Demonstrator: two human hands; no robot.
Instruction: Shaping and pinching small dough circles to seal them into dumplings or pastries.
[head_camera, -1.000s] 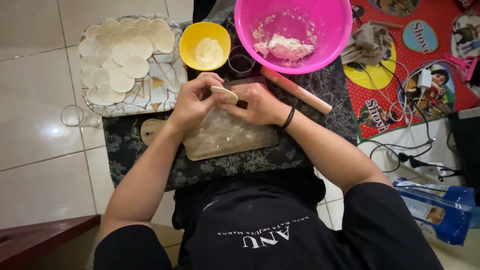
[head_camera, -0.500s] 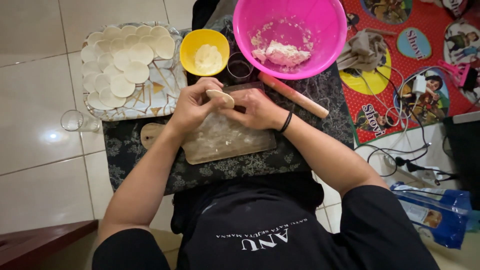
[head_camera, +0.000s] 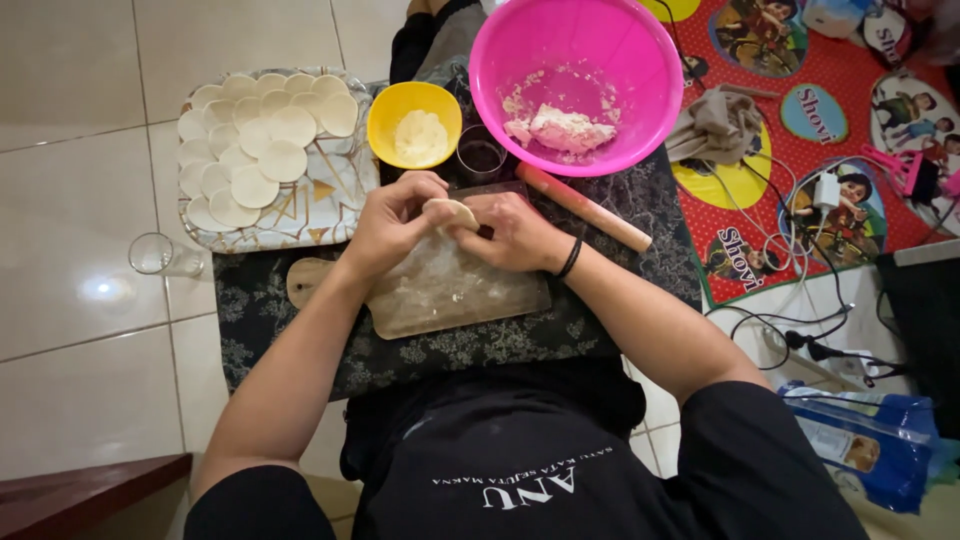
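Observation:
My left hand (head_camera: 392, 222) and my right hand (head_camera: 510, 232) meet over the far end of a floury wooden board (head_camera: 450, 290) and pinch a small folded piece of dough (head_camera: 452, 211) between their fingers. The board lies on a dark patterned cloth (head_camera: 400, 345) on the floor. A black band sits on my right wrist.
A patterned tray (head_camera: 320, 195) at the back left holds several round dough discs. Behind my hands stand a yellow bowl (head_camera: 413, 123) of filling, a small dark glass (head_camera: 482, 158), a pink bowl (head_camera: 576, 85) with dough and a wooden rolling pin (head_camera: 583, 207). An empty glass (head_camera: 160, 255) lies left; cables and a blue bag right.
My hands stay together on the dough piece, with only small finger movement. The view has shifted slightly.

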